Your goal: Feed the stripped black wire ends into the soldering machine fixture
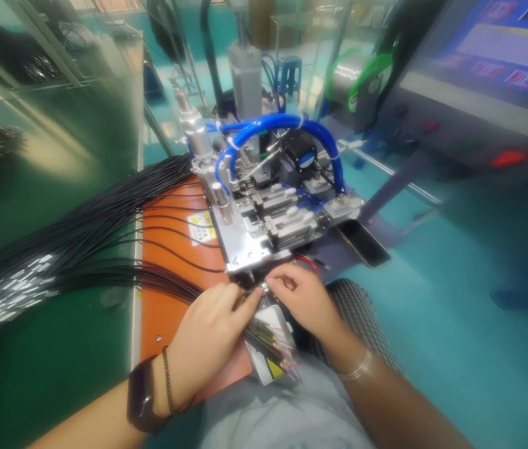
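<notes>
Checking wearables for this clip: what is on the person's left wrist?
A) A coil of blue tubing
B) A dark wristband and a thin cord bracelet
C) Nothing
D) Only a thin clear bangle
B: the left hand shows a dark wristband and a thin cord bracelet at its wrist.

Left hand [210, 337], right hand [304, 302], close together, fingers [278, 280] curled downward

We see black cables [105, 231] fanning over an orange mat [170, 327], which lies on a green bench [44, 330]. Glossy blue tubing [273, 123] loops above a silver plate [245, 246], and a yellow-and-white warning label [201, 227] sits on the orange. Nearby, a black-and-grey checked cloth [357, 315] shows against a teal floor [432, 299]. Farther off we spot 1 blue stool [289, 75] and a glowing red button [507, 159].
</notes>
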Demonstrator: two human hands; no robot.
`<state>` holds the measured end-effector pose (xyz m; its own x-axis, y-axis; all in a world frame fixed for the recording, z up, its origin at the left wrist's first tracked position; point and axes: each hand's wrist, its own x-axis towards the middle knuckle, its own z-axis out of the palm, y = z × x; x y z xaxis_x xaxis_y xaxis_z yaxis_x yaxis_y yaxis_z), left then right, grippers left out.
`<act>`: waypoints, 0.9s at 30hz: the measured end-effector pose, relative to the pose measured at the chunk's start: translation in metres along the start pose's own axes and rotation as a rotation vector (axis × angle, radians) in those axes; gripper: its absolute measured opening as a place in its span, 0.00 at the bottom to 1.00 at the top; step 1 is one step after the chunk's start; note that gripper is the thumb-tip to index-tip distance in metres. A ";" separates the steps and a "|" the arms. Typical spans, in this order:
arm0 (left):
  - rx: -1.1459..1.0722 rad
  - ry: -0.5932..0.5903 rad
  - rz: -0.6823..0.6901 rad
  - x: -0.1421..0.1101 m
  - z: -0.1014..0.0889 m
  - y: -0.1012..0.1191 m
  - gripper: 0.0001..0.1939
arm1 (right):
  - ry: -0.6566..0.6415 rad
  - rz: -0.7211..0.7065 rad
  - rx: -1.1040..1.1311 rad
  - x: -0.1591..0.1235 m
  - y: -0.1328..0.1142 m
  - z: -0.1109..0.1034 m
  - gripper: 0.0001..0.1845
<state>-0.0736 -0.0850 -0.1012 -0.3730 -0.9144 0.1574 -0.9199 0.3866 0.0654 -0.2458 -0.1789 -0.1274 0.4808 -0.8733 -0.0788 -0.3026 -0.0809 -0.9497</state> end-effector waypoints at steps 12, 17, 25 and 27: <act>0.078 -0.129 -0.063 0.005 -0.004 0.009 0.26 | -0.079 0.092 0.002 0.002 -0.003 -0.002 0.07; 0.070 -0.115 -0.056 0.005 -0.004 0.009 0.25 | -0.058 0.084 -0.003 -0.001 -0.007 -0.003 0.07; 0.115 -0.159 -0.073 0.009 -0.009 0.012 0.24 | -0.048 0.074 -0.020 0.000 -0.001 -0.002 0.05; 0.130 -0.168 -0.079 0.010 -0.010 0.013 0.24 | -0.060 0.090 0.029 0.000 0.001 -0.001 0.05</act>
<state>-0.0884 -0.0882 -0.0884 -0.3042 -0.9526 -0.0106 -0.9508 0.3042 -0.0580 -0.2466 -0.1798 -0.1281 0.5011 -0.8463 -0.1809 -0.3232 0.0109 -0.9463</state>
